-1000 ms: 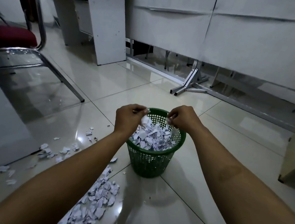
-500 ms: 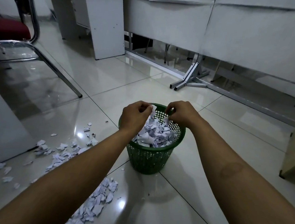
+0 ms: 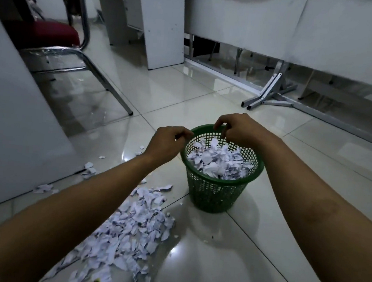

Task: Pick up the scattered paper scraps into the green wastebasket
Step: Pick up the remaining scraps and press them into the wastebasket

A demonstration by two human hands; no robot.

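The green wastebasket (image 3: pixel 215 193), a round mesh-walled plastic bin, stands upright on the glossy tiled floor, heaped almost to its rim with white paper scraps. More paper scraps (image 3: pixel 127 237) lie scattered in a dense spread on the floor to its left.

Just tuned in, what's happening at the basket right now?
A person is clearing torn paper off the tiled floor. Both hands, the left hand and right hand, hover with curled fingers over the green wastebasket, which is heaped with scraps. A large pile of paper scraps still lies on the floor left of it.
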